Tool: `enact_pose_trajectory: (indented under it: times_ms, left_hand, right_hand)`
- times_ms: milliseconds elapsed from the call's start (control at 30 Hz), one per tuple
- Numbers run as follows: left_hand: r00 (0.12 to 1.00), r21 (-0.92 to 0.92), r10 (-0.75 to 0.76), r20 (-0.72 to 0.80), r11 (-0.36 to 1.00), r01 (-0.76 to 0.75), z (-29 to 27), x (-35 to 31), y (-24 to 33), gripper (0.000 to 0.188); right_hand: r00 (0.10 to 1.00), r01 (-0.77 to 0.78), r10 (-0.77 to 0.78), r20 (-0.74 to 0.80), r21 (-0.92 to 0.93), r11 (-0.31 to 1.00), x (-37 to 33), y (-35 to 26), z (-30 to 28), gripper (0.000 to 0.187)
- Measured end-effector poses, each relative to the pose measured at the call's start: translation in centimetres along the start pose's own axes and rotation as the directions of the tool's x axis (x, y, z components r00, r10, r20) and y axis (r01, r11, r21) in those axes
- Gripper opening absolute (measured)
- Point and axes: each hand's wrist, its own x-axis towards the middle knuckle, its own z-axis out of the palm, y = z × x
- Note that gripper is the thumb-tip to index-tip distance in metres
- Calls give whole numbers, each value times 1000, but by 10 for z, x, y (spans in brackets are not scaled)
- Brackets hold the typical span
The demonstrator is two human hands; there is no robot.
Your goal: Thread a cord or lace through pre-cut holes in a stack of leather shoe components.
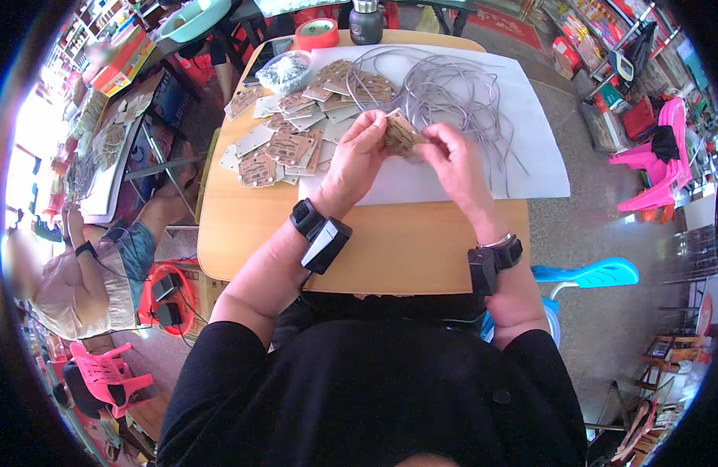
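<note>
My left hand (360,152) grips a small brown printed card (400,135) over the white sheet, its fingers closed on the card's left side. At the card's right edge my right hand (454,159) is closed in a pinch. Whether it holds the card itself or a thin cord there is too small to make out. Just beyond both hands lies a loose tangle of grey cords (452,82). To the left is a spread pile of similar cards (289,146), some brown side up and others pale side up.
A clear bowl of small pieces (285,71), a roll of red tape (318,34), a phone (272,53) and a dark bottle (366,23) stand along the table's far side. Another person (79,280) sits at the left. A blue plastic seat (588,274) is at my right.
</note>
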Motion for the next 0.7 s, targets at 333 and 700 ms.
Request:
enact_pose_trajectory:
  times_ms: [333,700]
  left_hand:
    - [929,321,-340,147,904,281,-5,3,18,35]
    - [931,297,-324,166,917,266,-3,2,19,34]
  right_hand:
    - [991,116,-123,-44,-122,986,8,11,-27,19]
    - [986,166,-166,12,-134,977,9,13,-25,19]
